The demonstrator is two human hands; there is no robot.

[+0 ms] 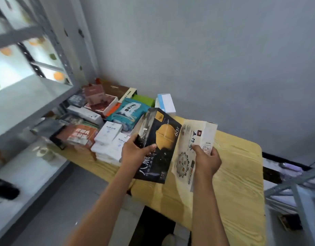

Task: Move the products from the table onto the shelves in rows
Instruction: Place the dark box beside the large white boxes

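My left hand grips a black box with a yellow round picture, lifted above the table. My right hand holds a cream-white box with a circular pattern, right beside the black one. Both boxes are tilted and raised over the yellow wooden tabletop. Many more products lie at the table's far left: a teal bag, stacked white boxes, an orange-red pack, a blue-white box. The grey metal shelves stand to the left, blurred.
A dark object lies on the lower shelf at the left. Another metal rack stands at the right beyond the table's edge. A grey wall runs behind the table. Something black sits below the table's near edge.
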